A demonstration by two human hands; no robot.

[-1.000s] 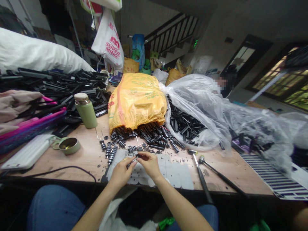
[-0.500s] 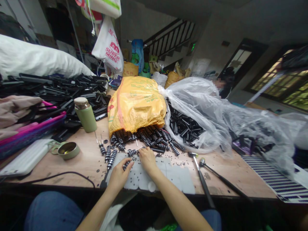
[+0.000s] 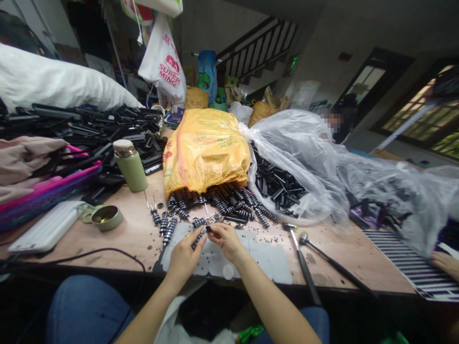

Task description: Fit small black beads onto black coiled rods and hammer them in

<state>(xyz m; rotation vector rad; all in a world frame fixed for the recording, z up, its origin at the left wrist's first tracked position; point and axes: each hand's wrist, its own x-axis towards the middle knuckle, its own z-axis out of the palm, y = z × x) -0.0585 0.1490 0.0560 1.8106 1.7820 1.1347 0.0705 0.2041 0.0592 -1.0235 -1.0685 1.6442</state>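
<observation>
My left hand is closed around a short black-and-silver ribbed rod above the grey mat. Close beside it, the fingers of my right hand pinch a small black piece near the rod's upper end; whether the two touch I cannot tell. Just beyond my fingers lies another ribbed rod with a bare metal pin. Several more ribbed rods are heaped under the mouth of a yellow sack, and a few lie left of the mat.
Two hammers lie on the right. Left stand a green flask and a cup; a cable crosses the table. A clear plastic bag holds black parts. Another person's hand shows at the right edge.
My right hand has drawn back from the far rods toward my left hand, now with a small black piece in its fingertips. Another person's hand has appeared at the right edge.
</observation>
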